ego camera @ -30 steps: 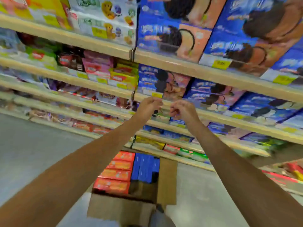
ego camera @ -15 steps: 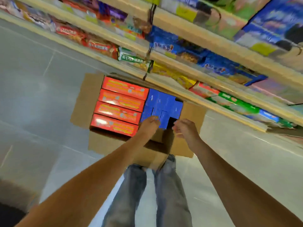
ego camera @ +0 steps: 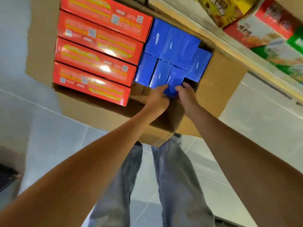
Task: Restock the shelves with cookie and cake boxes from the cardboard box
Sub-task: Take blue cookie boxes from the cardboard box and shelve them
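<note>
An open cardboard box (ego camera: 218, 86) sits on the floor below the shelves. Its left half holds several long red boxes (ego camera: 96, 61) laid side by side. Its right half holds several small blue cookie boxes (ego camera: 170, 48) standing on end. The nearest blue box (ego camera: 174, 81) is clasped from both sides: my left hand (ego camera: 158, 97) presses its left face, my right hand (ego camera: 186, 94) its right face. The fingertips of both hands lie against the blue box, and its lower end is hidden behind them.
The bottom shelf edge (ego camera: 229, 46) runs diagonally along the box's far side, with yellow, red and green packages (ego camera: 268, 28) on it. Grey tiled floor (ego camera: 54, 133) surrounds the box. My jeans-clad legs (ego camera: 173, 182) stand right behind it. A dark object (ego camera: 6, 177) shows at the left edge.
My view dropped from the shelves to the cardboard box. Both hands came down from the shelf, reached into the box and closed around the nearest blue box.
</note>
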A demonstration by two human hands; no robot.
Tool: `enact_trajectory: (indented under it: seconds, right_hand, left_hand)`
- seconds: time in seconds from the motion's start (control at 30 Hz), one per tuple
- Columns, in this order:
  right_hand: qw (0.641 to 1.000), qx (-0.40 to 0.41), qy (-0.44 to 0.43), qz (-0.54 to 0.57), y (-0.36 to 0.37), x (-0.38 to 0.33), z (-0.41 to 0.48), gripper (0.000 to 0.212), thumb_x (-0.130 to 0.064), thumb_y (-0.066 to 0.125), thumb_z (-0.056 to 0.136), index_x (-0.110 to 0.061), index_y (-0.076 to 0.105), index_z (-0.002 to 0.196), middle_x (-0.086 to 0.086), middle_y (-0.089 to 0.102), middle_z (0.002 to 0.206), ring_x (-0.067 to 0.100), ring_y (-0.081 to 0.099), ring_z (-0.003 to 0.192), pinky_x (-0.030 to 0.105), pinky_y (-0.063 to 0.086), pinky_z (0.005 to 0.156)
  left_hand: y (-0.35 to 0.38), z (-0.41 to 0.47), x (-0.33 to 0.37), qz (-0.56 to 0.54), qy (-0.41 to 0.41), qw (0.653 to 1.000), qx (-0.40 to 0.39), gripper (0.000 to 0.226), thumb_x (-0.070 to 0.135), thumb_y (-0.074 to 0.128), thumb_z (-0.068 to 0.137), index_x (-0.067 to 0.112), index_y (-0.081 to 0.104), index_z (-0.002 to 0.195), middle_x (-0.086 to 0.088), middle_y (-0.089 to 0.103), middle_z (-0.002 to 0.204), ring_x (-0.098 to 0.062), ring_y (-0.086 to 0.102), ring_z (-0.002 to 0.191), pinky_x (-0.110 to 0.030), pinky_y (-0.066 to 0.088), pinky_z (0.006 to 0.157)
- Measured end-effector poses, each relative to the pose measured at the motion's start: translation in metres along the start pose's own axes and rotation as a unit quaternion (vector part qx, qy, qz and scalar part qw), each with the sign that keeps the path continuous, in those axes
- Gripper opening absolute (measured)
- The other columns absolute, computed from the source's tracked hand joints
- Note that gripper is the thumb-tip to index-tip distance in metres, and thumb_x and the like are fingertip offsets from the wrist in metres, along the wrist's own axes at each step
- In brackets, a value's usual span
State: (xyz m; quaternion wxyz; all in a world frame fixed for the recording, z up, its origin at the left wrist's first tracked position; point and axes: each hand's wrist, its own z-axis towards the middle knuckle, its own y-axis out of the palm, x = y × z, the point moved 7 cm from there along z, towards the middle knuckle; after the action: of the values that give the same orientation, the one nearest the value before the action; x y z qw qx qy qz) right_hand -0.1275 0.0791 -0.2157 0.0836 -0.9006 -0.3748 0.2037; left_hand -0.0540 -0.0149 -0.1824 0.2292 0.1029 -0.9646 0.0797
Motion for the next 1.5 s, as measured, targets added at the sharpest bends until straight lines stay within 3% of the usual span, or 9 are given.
enact_trajectory:
  seconds: [0.1, 0.37, 0.53, 0.7, 0.87, 1.0, 1.17, 1.37, 1.5]
  right_hand:
    - [1.000, -0.008, -0.002, 0.014, 0.005, 0.003, 0.011, 0.027, -0.030, 0.054, 0.090, -0.012, 0.051, 0.109, 0.007, 0.056, 0.104, 0.028, 0.058, 0.099, 0.043, 0.050, 0.089]
    - [0.984, 0.040, 0.014, -0.174, -0.004, 0.020, 0.019, 0.061, -0.042, 0.069, 0.080, -0.003, 0.052, 0.124, 0.015, 0.060, 0.122, 0.033, 0.060, 0.107, 0.038, 0.050, 0.082]
    - [0.988, 0.041, 0.032, -0.143, -0.013, 0.029, -0.006, 0.047, -0.039, 0.064, 0.083, -0.004, 0.058, 0.113, 0.013, 0.062, 0.104, 0.030, 0.062, 0.093, 0.036, 0.049, 0.073]
    - [0.985, -0.029, -0.003, -0.171, -0.045, 0.014, -0.051, 0.027, -0.039, 0.061, 0.086, -0.012, 0.056, 0.089, 0.004, 0.057, 0.076, 0.020, 0.055, 0.067, 0.033, 0.043, 0.062]
    - [0.971, -0.148, -0.049, -0.180, -0.067, -0.030, -0.114, 0.046, -0.037, 0.068, 0.075, -0.014, 0.059, 0.115, 0.007, 0.066, 0.112, 0.026, 0.064, 0.099, 0.043, 0.052, 0.093]
    - [0.953, -0.202, -0.101, -0.200, -0.081, -0.085, -0.171, 0.046, -0.019, 0.070, 0.081, -0.017, 0.053, 0.123, 0.002, 0.064, 0.117, 0.017, 0.063, 0.099, 0.036, 0.053, 0.088]
    - [0.944, -0.211, -0.175, -0.182, -0.111, -0.172, -0.260, 0.045, -0.015, 0.073, 0.080, -0.018, 0.053, 0.119, 0.004, 0.062, 0.115, 0.020, 0.062, 0.097, 0.036, 0.051, 0.086]
    - [0.952, -0.148, -0.233, -0.132, -0.166, -0.237, -0.373, 0.084, -0.038, 0.068, 0.083, -0.025, 0.018, 0.149, -0.002, 0.042, 0.131, 0.017, 0.052, 0.102, 0.029, 0.044, 0.079]
    - [0.937, -0.125, -0.274, -0.175, -0.196, -0.262, -0.448, 0.099, -0.064, 0.072, 0.065, -0.025, 0.030, 0.146, -0.005, 0.035, 0.150, 0.020, 0.044, 0.130, 0.042, 0.040, 0.107]
  left_hand:
    - [0.006, 0.006, -0.009, -0.032, 0.029, 0.999, -0.022, 0.042, -0.016, 0.033, 0.082, 0.006, 0.056, 0.110, -0.023, 0.061, 0.109, -0.034, 0.058, 0.097, -0.023, 0.043, 0.070]
    - [0.023, 0.005, -0.025, -0.043, -0.049, 0.990, -0.123, 0.044, -0.015, 0.029, 0.090, 0.023, 0.046, 0.078, 0.009, 0.041, 0.077, 0.001, 0.039, 0.070, -0.007, 0.034, 0.058]
    - [-0.004, 0.002, -0.038, -0.107, -0.048, 0.993, -0.025, 0.034, -0.016, 0.040, 0.089, -0.008, 0.054, 0.119, -0.007, 0.059, 0.092, -0.017, 0.055, 0.088, -0.012, 0.045, 0.071]
    - [-0.033, -0.020, -0.012, -0.077, -0.033, 0.996, 0.010, 0.024, -0.012, 0.044, 0.089, -0.006, 0.059, 0.107, -0.012, 0.056, 0.084, -0.020, 0.051, 0.079, -0.029, 0.040, 0.077]
    - [-0.049, -0.067, 0.062, 0.025, 0.020, 0.999, -0.016, 0.042, -0.013, 0.036, 0.089, 0.001, 0.052, 0.125, -0.008, 0.054, 0.115, -0.010, 0.051, 0.071, -0.018, 0.039, 0.058]
    - [-0.046, -0.120, 0.127, 0.147, 0.118, 0.976, -0.113, 0.067, -0.003, 0.057, 0.087, 0.013, 0.027, 0.146, -0.005, 0.038, 0.145, -0.016, 0.045, 0.122, -0.019, 0.040, 0.084]
    - [-0.074, -0.204, 0.211, 0.205, 0.207, 0.945, -0.151, 0.087, 0.008, 0.074, 0.078, 0.022, 0.022, 0.147, 0.001, 0.052, 0.119, -0.016, 0.057, 0.109, -0.027, 0.045, 0.092]
    - [-0.138, -0.308, 0.293, -0.062, 0.220, 0.971, -0.077, 0.044, 0.006, 0.065, 0.085, 0.030, 0.037, 0.111, -0.001, 0.064, 0.090, -0.011, 0.067, 0.062, -0.032, 0.057, 0.055]
    - [-0.162, -0.366, 0.334, -0.193, 0.233, 0.949, -0.090, 0.022, 0.017, 0.065, 0.086, 0.026, 0.048, 0.098, 0.003, 0.068, 0.087, -0.011, 0.070, 0.064, -0.032, 0.059, 0.059]
